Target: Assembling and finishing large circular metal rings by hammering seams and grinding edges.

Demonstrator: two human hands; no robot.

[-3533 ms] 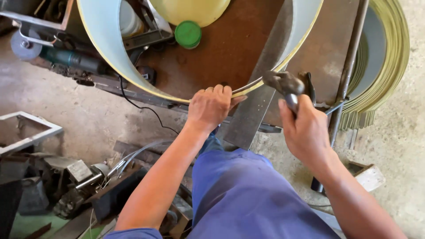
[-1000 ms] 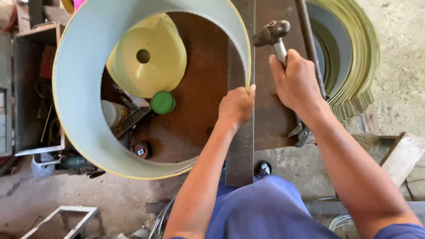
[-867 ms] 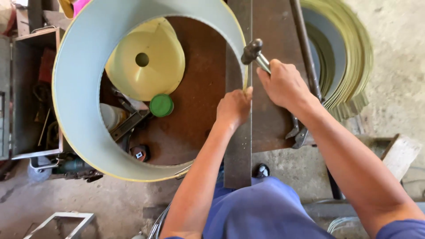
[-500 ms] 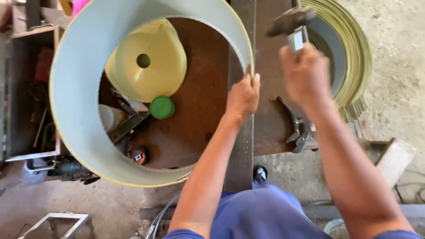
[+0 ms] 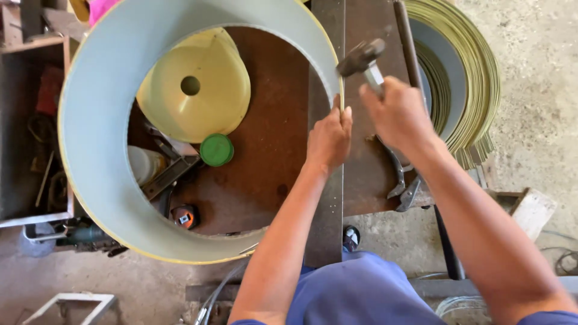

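Note:
A large sheet-metal cylinder, pale grey inside with a yellow edge, rests over a rusty steel bench. My left hand pinches its rim where it lies across a long steel bar. My right hand grips a hammer, its dark head raised just above the rim, right of my left fingers.
Inside the cylinder lie a yellow metal cone with a hole, a green lid, a tape measure and hand tools. Pliers lie on the bench to the right. Stacked yellow metal rings stand at far right. A toolbox sits left.
The hammer rose high half a second ago and has now come back down toward the rim. My left hand keeps its hold on the cylinder's edge.

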